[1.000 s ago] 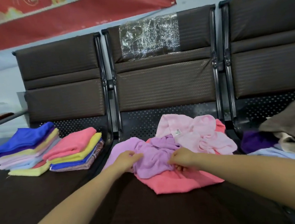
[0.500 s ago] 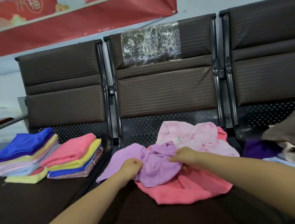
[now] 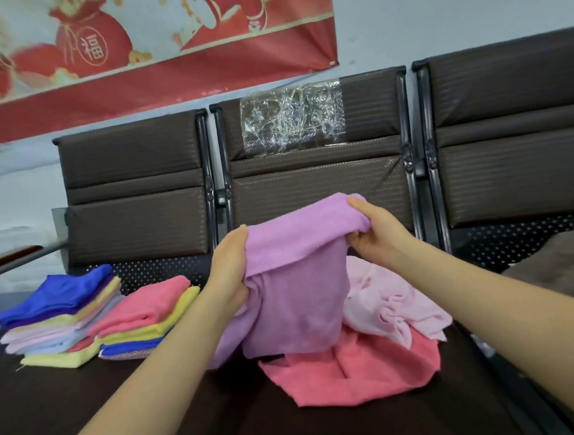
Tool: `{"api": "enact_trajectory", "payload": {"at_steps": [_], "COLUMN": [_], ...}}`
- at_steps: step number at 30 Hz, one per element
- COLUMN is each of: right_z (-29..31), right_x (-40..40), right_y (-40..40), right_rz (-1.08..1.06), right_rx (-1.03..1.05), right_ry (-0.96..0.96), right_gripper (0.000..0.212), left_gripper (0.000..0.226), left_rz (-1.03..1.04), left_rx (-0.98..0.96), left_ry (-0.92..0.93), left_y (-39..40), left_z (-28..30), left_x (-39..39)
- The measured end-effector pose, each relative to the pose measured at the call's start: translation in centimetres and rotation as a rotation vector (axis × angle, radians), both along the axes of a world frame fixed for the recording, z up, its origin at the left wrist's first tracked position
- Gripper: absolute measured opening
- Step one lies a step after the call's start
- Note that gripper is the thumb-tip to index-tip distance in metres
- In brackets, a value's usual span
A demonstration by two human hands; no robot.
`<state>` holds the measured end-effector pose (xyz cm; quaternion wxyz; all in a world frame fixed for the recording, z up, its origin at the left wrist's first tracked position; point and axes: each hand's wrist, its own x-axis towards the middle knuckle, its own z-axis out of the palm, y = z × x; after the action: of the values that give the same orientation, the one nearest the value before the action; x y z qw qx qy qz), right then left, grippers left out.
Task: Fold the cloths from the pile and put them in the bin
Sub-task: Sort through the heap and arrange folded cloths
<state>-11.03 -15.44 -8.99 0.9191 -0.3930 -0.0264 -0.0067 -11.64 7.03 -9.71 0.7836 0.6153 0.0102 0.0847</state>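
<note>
A lilac cloth (image 3: 298,285) hangs in the air over the middle seat, its top edge stretched between both hands. My left hand (image 3: 229,266) grips its left edge and my right hand (image 3: 374,231) grips its upper right corner. Below it, on the seat, lie a crumpled pale pink cloth (image 3: 391,298) and a coral cloth (image 3: 356,373). Two stacks of folded cloths sit on the left seat: one topped with blue (image 3: 58,297), one topped with coral (image 3: 148,303). No bin is in view.
Three dark brown seats (image 3: 135,222) with upright backs stand in a row against the wall. A brown cloth (image 3: 567,264) lies on the right seat. A strip of clear plastic (image 3: 291,117) is stuck to the middle backrest. The front of the middle seat (image 3: 226,421) is bare.
Both hands have lifted the lilac cloth off the pile and spread it out in the air. The view has tilted upward.
</note>
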Motion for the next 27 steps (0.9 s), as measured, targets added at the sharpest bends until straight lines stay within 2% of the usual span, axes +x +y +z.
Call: {"api": "enact_trajectory", "payload": {"at_steps": [2, 5, 8, 12, 14, 18, 20, 22, 23, 25, 27], "right_z": [0.2, -1.6, -5.0, -7.6, -7.7, -8.5, -10.3, -12.3, -13.2, -14.6, -15.3], "right_x": [0.0, 0.6, 1.9, 1.1, -0.5, -4.0, -5.2, -6.1, -6.2, -6.1, -5.6], "right_y": [-0.8, -2.2, -3.6, -3.9, -3.4, -2.3, -1.8, -1.3, -1.1, -0.5, 0.0], "right_rz": [-0.069, -0.191, -0.223, -0.042, 0.112, 0.511, 0.549, 0.419, 0.340, 0.227, 0.175], "right_rx": [0.066, 0.053, -0.088, -0.532, -0.785, -1.514, -1.701, -1.716, -1.656, -1.371, -1.082], "right_ry": [0.030, 0.094, 0.214, 0.371, 0.390, 0.454, 0.480, 0.401, 0.351, 0.334, 0.419], "right_gripper": [0.019, 0.022, 0.010, 0.010, 0.009, 0.040, 0.053, 0.050, 0.043, 0.033, 0.025], "left_gripper": [0.017, 0.022, 0.023, 0.032, 0.022, 0.032, 0.043, 0.040, 0.038, 0.034, 0.019], "left_rz": [-0.065, 0.009, -0.085, -0.197, -0.238, -0.279, -0.301, -0.319, -0.327, -0.363, -0.379], "left_rx": [0.028, 0.490, 0.885, 1.260, 1.304, 1.358, 1.426, 1.408, 1.362, 1.222, 1.024], "left_ry": [-0.019, -0.138, -0.044, 0.202, 0.227, 0.205, 0.202, 0.240, 0.259, 0.266, 0.245], "left_y": [-0.9, -1.6, -0.9, 1.3, 1.5, 1.6, 1.8, 2.2, 2.5, 3.0, 3.2], "left_z": [0.2, -2.0, -5.8, -10.7, -11.5, -12.6, -13.1, -13.2, -13.3, -13.3, -13.1], "left_x": [-0.3, 0.3, 1.2, 1.5, 1.0, -0.4, -0.9, -1.2, -1.3, -1.4, -1.7]}}
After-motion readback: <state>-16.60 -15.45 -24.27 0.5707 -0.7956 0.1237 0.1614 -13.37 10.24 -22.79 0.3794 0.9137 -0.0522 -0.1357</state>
